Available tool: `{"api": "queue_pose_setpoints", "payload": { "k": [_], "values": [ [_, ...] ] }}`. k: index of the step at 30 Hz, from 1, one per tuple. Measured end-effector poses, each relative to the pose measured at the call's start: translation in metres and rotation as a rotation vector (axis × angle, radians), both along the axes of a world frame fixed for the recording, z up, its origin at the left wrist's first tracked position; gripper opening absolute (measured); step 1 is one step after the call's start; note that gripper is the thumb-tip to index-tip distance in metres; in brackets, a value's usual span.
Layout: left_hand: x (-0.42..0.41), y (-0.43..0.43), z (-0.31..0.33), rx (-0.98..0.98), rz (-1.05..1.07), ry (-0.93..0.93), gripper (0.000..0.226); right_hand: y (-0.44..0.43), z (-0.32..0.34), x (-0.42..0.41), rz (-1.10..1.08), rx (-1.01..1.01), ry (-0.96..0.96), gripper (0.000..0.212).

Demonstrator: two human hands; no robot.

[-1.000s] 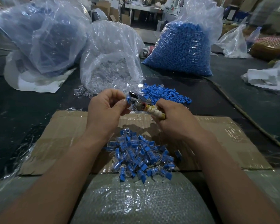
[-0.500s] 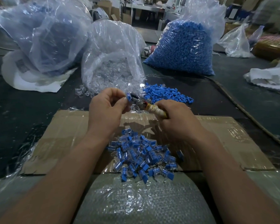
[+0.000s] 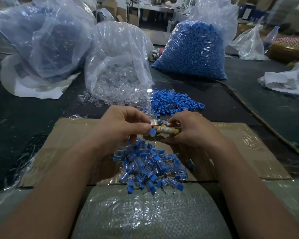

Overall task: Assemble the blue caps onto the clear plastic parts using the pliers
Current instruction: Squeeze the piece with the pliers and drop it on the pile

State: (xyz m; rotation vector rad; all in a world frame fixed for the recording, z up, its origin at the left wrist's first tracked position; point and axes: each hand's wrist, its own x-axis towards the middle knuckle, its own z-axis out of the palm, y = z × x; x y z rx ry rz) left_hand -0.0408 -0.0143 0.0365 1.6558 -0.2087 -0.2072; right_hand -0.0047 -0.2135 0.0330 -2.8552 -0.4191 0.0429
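Currently the left hand (image 3: 121,128) pinches a blue cap (image 3: 152,133) between thumb and curled fingers, just at the nose of the pliers (image 3: 164,131); the right hand (image 3: 192,130) is closed round the tape-wrapped handles; whether a clear part sits under the cap cannot be told. Both hands hang above the cardboard (image 3: 248,144), directly over the pile (image 3: 150,168) of capped parts, which reaches the sheet's near edge; bare cardboard lies to either side; loose caps (image 3: 176,102) and the bag of clear parts (image 3: 117,75) lie beyond its far edge.
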Motion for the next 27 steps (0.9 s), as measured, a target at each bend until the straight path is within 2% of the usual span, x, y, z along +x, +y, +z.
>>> {"api": "queue_pose_setpoints", "payload": {
  "k": [5,9,11,13,16,19,23,27],
  "values": [
    [-0.002,-0.001,0.000,0.120,-0.175,0.009,0.018,-0.002,0.003,-0.001,0.001,0.066,0.150,0.055],
    [0.004,0.002,-0.004,0.032,0.093,-0.020,0.017,-0.005,0.004,-0.002,-0.010,0.112,0.255,0.061],
    [0.009,0.003,-0.009,0.042,0.233,-0.075,0.009,-0.007,0.004,0.000,-0.021,0.115,0.267,0.062],
    [0.013,0.002,-0.014,0.116,0.336,-0.147,0.012,-0.009,0.002,0.001,-0.026,0.128,0.262,0.056],
    [0.020,-0.001,-0.021,0.235,0.413,-0.213,0.021,-0.009,0.000,0.004,-0.026,0.187,0.201,0.037],
    [0.031,-0.005,-0.021,0.350,0.396,-0.204,0.012,-0.008,-0.001,0.008,-0.071,0.234,0.056,0.024],
    [0.047,-0.016,-0.014,0.485,0.334,-0.225,0.011,-0.011,-0.001,0.014,-0.188,0.223,-0.109,0.021],
    [0.062,-0.027,-0.014,0.586,0.283,-0.223,0.018,-0.014,-0.004,0.015,-0.266,0.251,-0.172,0.020]
  ]
}}
